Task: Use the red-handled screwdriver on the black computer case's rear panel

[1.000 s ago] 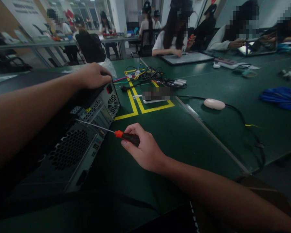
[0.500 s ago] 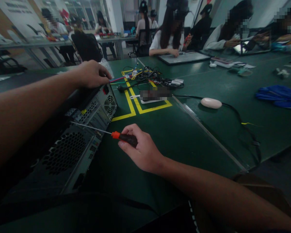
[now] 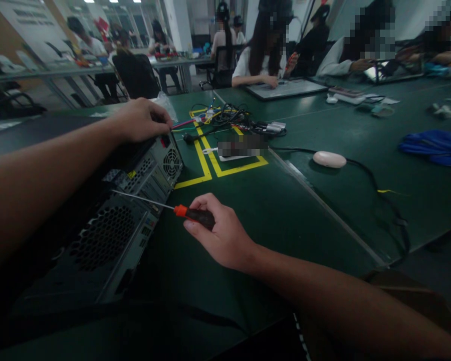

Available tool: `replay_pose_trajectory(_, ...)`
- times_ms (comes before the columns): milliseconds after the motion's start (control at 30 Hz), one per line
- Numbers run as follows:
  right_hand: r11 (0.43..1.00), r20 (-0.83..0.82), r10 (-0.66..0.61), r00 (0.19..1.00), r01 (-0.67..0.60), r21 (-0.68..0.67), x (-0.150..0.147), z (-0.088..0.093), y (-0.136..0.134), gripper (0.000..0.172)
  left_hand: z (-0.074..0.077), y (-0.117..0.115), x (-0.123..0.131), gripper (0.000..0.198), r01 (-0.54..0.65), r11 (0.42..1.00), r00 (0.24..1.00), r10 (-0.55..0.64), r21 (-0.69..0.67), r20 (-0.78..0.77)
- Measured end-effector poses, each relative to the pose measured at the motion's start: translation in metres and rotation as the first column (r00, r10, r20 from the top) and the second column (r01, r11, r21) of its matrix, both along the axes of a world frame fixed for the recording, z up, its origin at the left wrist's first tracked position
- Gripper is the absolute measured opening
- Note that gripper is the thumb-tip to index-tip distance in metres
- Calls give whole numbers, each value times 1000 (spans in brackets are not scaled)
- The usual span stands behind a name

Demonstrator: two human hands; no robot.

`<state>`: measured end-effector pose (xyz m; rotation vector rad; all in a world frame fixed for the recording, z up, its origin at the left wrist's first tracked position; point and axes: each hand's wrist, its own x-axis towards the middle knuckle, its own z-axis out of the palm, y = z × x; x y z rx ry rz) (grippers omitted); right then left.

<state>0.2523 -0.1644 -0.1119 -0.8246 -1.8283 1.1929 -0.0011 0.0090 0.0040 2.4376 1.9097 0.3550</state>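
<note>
A dark computer case [image 3: 145, 200] lies at the left with its rear panel facing me, showing a honeycomb vent and a fan grille. Over its far top edge my left hand [image 3: 148, 119] is bent, fingers curled and gripping the corner. A screwdriver [image 3: 199, 216] with an orange and black handle is in my right hand [image 3: 225, 230], closed around the grip. Its long shaft points left, and the tip meets the case's rear panel near the upper edge. Whether it sits in a screw is too small to tell.
Tangled cables [image 3: 229, 118] lie on the green table [image 3: 270, 215] beyond the case, near yellow tape [image 3: 240, 169]. A pale oval object [image 3: 329, 159] rests on a black cord. Blue cloth [image 3: 432, 147] is at the right. Across the table a person [image 3: 263, 60] works on a flat panel [image 3: 285, 90].
The view has shifted very slightly. Both hands hold nearly the same positions, with the screwdriver tip still at the case's rear panel.
</note>
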Motion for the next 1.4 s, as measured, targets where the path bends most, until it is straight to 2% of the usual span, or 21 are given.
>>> replay_pose_trajectory(300, 1000, 4, -1, 1000, 1, 17, 0, -1, 0, 17, -2, -1, 1, 53, 31, 999, 998, -29, 30, -55)
replay_pose_trajectory(500, 1000, -9, -2, 1000, 2, 29, 1, 0, 1, 18, -2, -1, 1, 52, 74, 997, 997, -73, 12, -37)
replay_pose_trajectory(900, 992, 34, -86, 996, 83, 94, 0, -1, 2, 16, -3, -3, 4, 57, 29, 1000, 1000, -29, 3, 1)
replay_pose_trajectory(1033, 995, 45, -43, 998, 39, 96, -1, 0, 1, 23, -3, -3, 5, 58, 23, 1000, 1000, -23, 3, 0)
replay_pose_trajectory(1133, 999, 10, -10, 1000, 9, 46, -2, 1, -2, 19, -2, -3, 5, 57, 27, 1000, 999, -27, 6, -30)
replay_pose_trajectory(1300, 1000, 10, -19, 1000, 19, 17, -2, 0, -5, 26, -3, -3, 5, 55, 43, 999, 998, -42, 26, -38)
replay_pose_trajectory(1400, 999, 19, -12, 1000, 12, 32, -2, -1, -4, 20, -3, -3, 5, 52, 47, 999, 998, -46, 21, -44)
